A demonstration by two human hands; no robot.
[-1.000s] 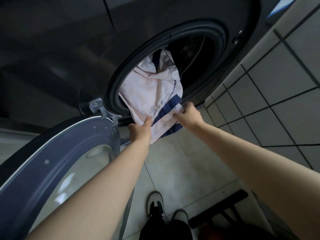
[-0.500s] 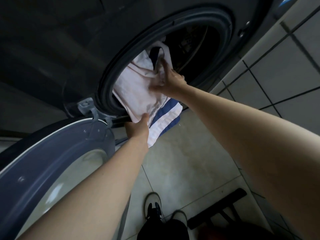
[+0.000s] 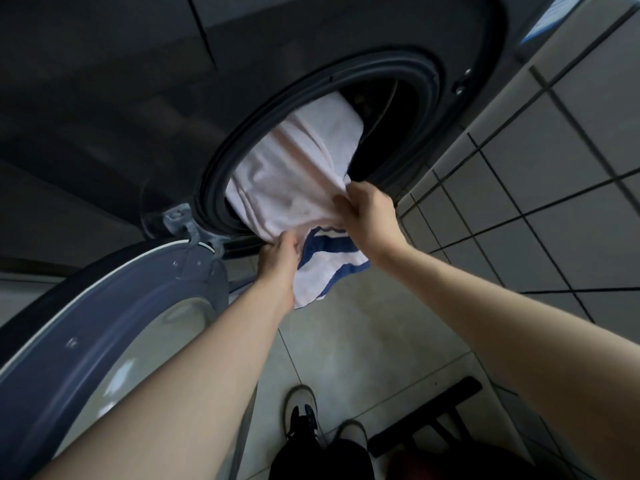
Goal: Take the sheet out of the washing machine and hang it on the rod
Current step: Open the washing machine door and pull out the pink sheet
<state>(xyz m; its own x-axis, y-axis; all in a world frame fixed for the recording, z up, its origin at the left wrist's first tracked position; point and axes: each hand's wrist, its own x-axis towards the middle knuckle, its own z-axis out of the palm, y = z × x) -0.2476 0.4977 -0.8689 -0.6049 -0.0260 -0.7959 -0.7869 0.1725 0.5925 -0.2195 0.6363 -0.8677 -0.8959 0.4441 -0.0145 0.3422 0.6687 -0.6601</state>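
Tiled walls (image 3: 571,188) flank the washing machine (image 3: 173,98); both hands, left (image 3: 280,252) and right (image 3: 369,211), grip the sheet (image 3: 294,174) at its door opening to drag it out.

dim overall | glare on door glass (image 3: 145,362) (soft) | wide-angle bending at edges | slight motion blur

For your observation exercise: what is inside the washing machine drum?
A pale sheet fills most of the drum opening, spilling over its rim; both hands grip it. Behind it, only dark drum shows; anything underneath is covered.
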